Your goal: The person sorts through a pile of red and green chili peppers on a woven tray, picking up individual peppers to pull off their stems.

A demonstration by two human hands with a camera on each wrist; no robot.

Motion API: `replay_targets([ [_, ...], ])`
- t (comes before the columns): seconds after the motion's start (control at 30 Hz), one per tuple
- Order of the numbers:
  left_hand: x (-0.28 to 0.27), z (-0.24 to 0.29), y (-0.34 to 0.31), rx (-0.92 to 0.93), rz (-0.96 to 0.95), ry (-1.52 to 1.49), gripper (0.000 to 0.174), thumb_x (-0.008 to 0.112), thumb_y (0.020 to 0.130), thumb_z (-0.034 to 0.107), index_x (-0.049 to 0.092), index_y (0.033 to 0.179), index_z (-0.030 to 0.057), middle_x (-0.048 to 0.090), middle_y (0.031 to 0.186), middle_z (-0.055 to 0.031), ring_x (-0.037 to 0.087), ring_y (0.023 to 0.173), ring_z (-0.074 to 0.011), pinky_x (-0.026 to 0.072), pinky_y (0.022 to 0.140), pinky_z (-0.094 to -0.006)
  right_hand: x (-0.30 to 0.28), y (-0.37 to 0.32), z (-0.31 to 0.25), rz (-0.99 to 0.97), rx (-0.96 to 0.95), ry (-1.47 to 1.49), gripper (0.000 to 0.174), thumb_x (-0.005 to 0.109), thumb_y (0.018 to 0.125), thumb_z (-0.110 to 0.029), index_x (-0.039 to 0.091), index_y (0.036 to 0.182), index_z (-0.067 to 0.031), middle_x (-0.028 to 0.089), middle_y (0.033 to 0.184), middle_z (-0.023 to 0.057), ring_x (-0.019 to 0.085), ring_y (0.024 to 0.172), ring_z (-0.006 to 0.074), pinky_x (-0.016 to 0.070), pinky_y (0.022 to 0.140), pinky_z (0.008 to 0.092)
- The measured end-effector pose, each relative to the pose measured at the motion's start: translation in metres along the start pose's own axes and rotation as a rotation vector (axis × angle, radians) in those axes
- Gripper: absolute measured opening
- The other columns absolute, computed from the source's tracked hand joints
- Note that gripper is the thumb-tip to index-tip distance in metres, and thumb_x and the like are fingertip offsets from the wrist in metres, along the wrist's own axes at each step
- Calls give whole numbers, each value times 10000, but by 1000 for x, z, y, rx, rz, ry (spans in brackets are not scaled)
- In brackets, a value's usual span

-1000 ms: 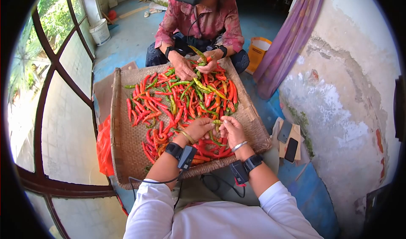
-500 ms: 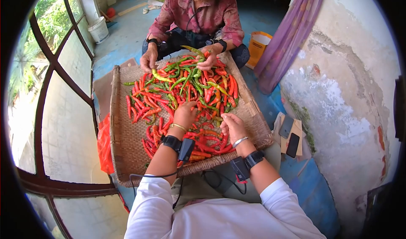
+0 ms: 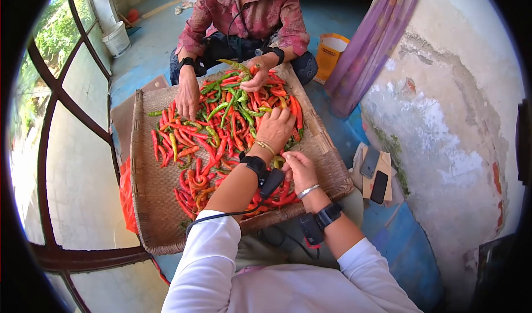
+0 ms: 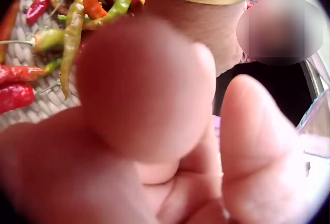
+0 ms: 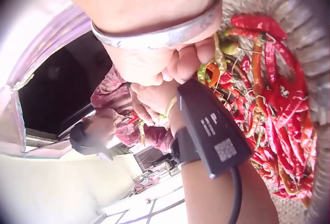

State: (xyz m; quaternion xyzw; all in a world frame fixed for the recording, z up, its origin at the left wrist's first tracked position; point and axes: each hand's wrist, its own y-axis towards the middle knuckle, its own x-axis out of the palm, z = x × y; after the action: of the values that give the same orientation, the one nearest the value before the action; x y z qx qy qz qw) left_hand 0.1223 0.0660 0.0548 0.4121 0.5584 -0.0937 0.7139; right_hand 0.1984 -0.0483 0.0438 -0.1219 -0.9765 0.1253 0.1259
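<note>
Red, orange and green chili peppers (image 3: 183,133) lie heaped on a woven tray (image 3: 152,213). My left hand (image 3: 277,127) reaches over the right middle of the heap, fingers bent down beside a yellow-green chili (image 3: 266,109). Its thumb and fingertips are hidden, so I cannot tell whether they grip that chili. Close behind the left wrist, my right hand (image 3: 301,172) pinches at a green chili pepper (image 5: 219,59), its fingers (image 5: 188,62) curled. In the left wrist view, the right hand's blurred fingers (image 4: 258,147) fill the foreground, with green and orange chilies behind them.
Across the tray, another person's hands (image 3: 188,97) sort among the chilies; one holds several green and red ones. A red plastic bag (image 3: 128,196) lies at the tray's left. Two phones (image 3: 379,187) rest on cardboard at right. A black cable (image 3: 221,216) trails along my left forearm.
My left hand has parted from the right hand and moved forward and right over the heap. The right hand stays nearly in place. The other person's one hand has moved left and lower.
</note>
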Motion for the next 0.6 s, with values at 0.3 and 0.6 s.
replay_targets([
  [0.3,0,-7,42,-189,-494,158,759,671,528,451,398,1177,168,311,1225,-85,349,1056,-340,303,839,-501,-2,-3,-3,85,60,135,165,471,811,-159,536,902,-36,507,569,7,443,447,60,357,393,182],
  [0.6,9,-25,42,-223,-567,80,544,654,586,363,484,1062,163,429,1094,-85,398,1021,-292,418,756,-398,-2,-2,-1,50,34,88,151,468,812,-144,527,886,-27,503,564,12,432,434,62,351,391,172],
])
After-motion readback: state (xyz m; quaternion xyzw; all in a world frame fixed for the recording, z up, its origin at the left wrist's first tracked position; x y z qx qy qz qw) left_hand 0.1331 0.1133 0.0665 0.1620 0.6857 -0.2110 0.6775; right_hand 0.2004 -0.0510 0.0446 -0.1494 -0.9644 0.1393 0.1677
